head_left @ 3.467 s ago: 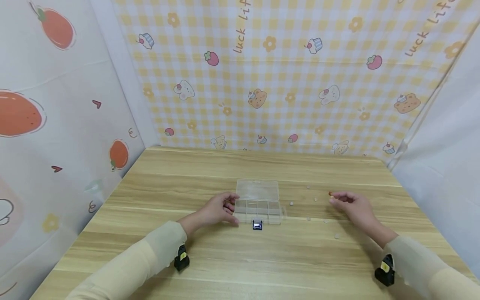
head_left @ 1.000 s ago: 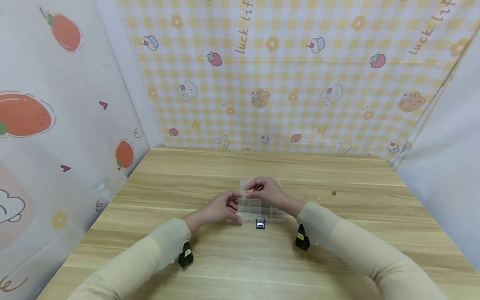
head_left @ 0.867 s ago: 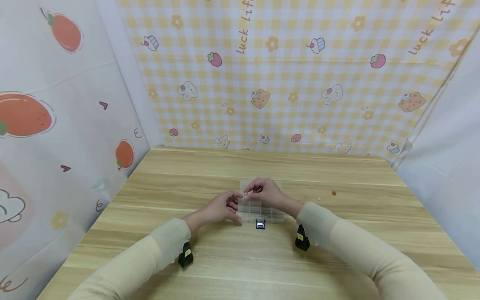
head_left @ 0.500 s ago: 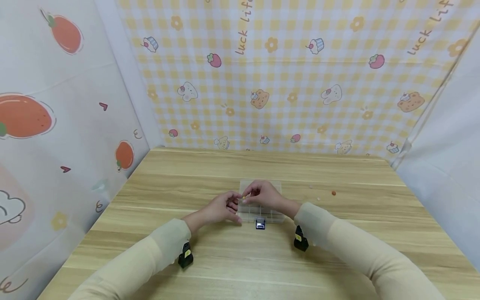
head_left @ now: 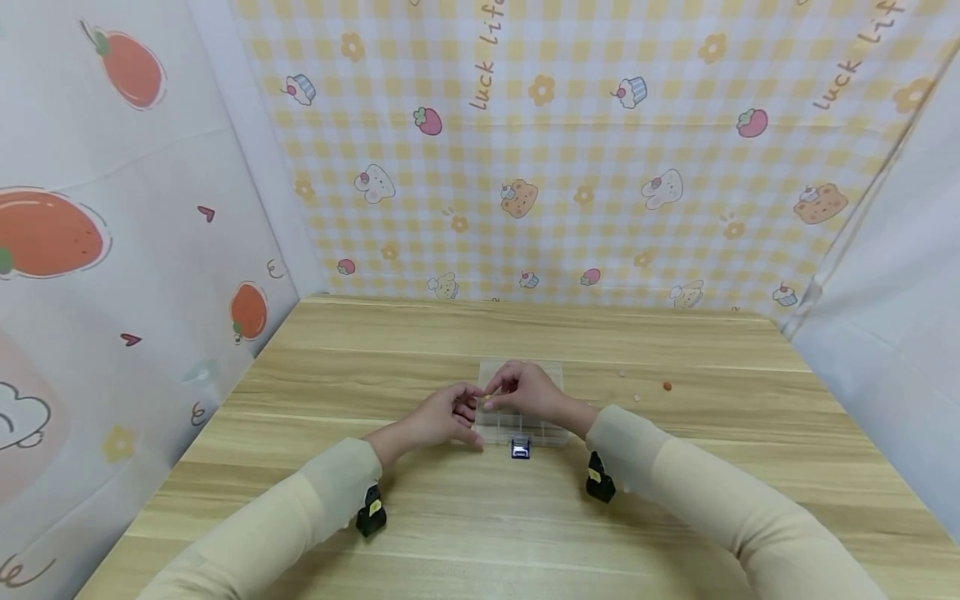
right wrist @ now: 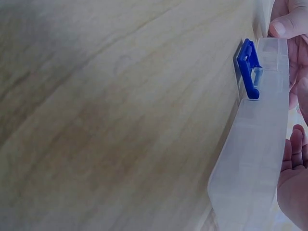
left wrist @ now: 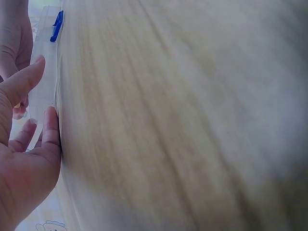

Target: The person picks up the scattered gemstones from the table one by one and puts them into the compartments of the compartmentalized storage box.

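Note:
A clear plastic compartment box stands on the table, lid laid open toward the back. Its blue latch hangs at the front and shows large in the right wrist view. My left hand holds the box's left end, thumb at the front corner and fingers along the side. Over the left rear compartment, my right hand pinches a tiny yellowish piece between thumb and forefinger; its exact kind is too small to tell. That hand covers part of the lid and the compartments.
Right of the box lie an orange bead-like piece and small whitish pieces, one nearer and one farther back. The right forearm hides some of the wooden table. Patterned cloth hangs behind the table.
From the loose pieces at the right, my right hand has come over the box with the yellowish piece, then lowered slightly leftward. The orange piece stays on the table. My left hand keeps its place.

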A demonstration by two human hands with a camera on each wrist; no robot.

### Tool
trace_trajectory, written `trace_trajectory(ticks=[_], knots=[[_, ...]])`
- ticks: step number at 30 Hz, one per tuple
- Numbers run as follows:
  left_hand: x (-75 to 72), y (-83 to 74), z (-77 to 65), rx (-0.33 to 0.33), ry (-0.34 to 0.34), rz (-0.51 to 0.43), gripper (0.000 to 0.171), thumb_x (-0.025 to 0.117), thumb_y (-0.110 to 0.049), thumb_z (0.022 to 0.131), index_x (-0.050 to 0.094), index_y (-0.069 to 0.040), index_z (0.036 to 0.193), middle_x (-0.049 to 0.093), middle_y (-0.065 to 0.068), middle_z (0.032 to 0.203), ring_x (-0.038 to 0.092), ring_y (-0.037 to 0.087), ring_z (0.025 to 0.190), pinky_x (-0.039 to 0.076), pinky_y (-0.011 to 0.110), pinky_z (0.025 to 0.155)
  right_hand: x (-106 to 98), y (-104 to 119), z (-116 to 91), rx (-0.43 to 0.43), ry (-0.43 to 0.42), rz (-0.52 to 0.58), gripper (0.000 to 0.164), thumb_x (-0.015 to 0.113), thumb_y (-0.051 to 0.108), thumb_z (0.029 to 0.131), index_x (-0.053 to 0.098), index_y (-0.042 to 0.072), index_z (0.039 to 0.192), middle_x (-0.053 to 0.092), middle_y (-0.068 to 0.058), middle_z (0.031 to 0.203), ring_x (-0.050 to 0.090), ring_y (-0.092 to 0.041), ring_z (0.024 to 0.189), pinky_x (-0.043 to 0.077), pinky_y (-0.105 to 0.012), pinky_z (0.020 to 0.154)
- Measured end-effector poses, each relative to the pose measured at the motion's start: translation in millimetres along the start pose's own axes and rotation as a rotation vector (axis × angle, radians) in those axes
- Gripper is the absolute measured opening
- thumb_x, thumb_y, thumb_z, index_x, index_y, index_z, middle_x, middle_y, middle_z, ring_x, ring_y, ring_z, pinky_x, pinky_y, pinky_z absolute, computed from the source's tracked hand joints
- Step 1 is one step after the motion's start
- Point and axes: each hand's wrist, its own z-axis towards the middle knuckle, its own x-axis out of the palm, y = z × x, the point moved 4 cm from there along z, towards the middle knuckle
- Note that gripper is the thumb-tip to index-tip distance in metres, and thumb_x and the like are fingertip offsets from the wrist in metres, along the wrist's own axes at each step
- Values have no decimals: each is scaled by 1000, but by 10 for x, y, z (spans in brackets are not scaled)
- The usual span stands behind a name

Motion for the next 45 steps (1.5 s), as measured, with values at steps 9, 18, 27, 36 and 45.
trace_trajectory(ticks=[9, 18, 27, 36, 45], knots=[[5, -13, -7, -2, 2, -24, 73, 87, -1, 68, 51, -1, 131, 54, 11, 107, 55, 21, 93, 51, 31, 80, 17, -4, -8, 11, 3, -16, 13, 83, 14, 77, 76, 11, 87, 61, 3, 90, 52, -15, 78, 44, -27, 66], [11, -15, -2, -1, 1, -13, 74, 87, -2, 69, 49, 0, 132, 55, 11, 109, 55, 21, 93, 51, 31, 81, 28, -4, -14, 25, 7, -31, 13, 83, 14, 77, 76, 12, 88, 60, 3, 91, 51, -15, 77, 44, -26, 65], [13, -36, -17, -7, 1, -18, 73, 87, -1, 69, 49, 0, 132, 53, 11, 109, 54, 21, 93, 51, 31, 80, -2, 18, -38, 44, -14, -38, 14, 83, 16, 78, 76, 12, 89, 62, 1, 90, 50, -16, 74, 42, -27, 63], [13, -39, 3, 3, 0, -31, 74, 87, 2, 67, 50, 0, 131, 53, 12, 111, 54, 21, 93, 51, 31, 81, -222, 48, -111, 23, -59, -32, 19, 81, 14, 80, 74, 4, 94, 61, 0, 83, 49, -15, 69, 42, -26, 60], [10, -10, 12, 5, -11, -35, 72, 87, 4, 67, 51, 1, 129, 52, 12, 110, 54, 21, 93, 51, 31, 80, -498, 10, -293, 44, -93, -3, 18, 80, 12, 82, 74, 3, 96, 62, -3, 86, 48, -18, 70, 41, -26, 59]])
